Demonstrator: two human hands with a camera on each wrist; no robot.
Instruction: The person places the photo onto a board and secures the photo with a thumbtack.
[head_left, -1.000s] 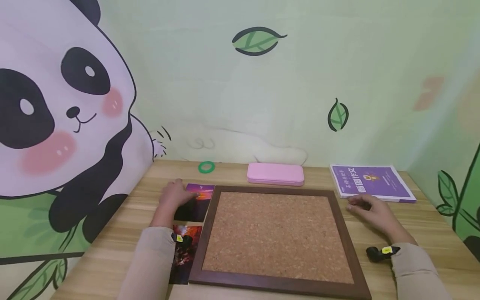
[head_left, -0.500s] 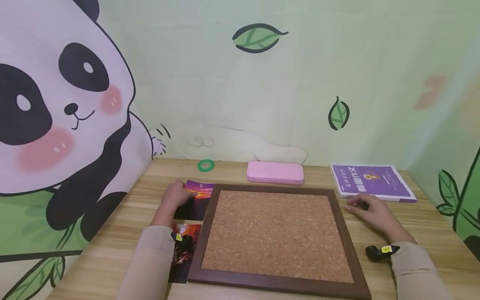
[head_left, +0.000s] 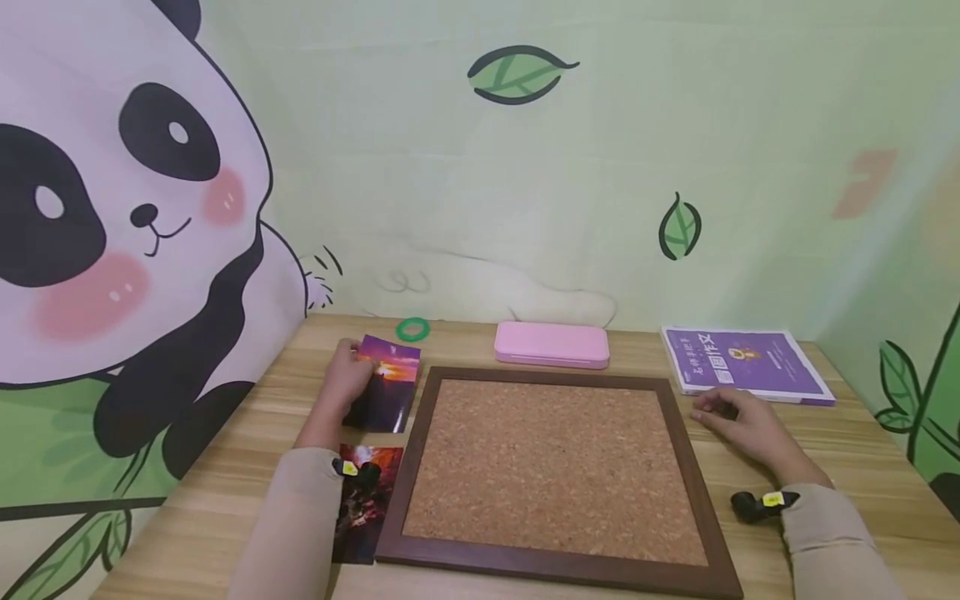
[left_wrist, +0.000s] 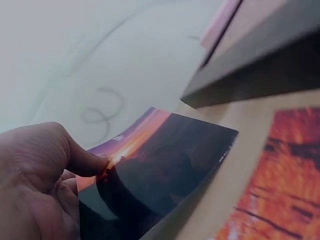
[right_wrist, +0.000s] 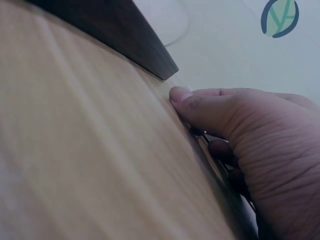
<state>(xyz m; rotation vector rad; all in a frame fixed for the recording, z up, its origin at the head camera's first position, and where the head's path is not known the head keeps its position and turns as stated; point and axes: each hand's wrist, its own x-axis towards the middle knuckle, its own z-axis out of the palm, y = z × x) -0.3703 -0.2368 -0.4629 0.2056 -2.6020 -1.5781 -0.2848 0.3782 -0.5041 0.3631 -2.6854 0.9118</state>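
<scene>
My left hand pinches the left edge of a sunset photo. In the left wrist view the thumb lies on top of the photo, which is slightly bent and tilted up off the table. Nearer to me, a second photo with red-orange foliage lies beside the frame, partly hidden by the left sleeve. A cork board in a dark brown wooden frame lies flat between the hands. To its right, my right hand rests on the table with loosely curled fingers and nothing visible in them.
At the back are a green ring that looks like a roll of tape, a pink case and a purple book. The wooden table meets a wall printed with a panda and leaves.
My left hand has lifted the sunset photo off the table, shifting it a little left and away from the frame. The right hand has stayed where it was.
</scene>
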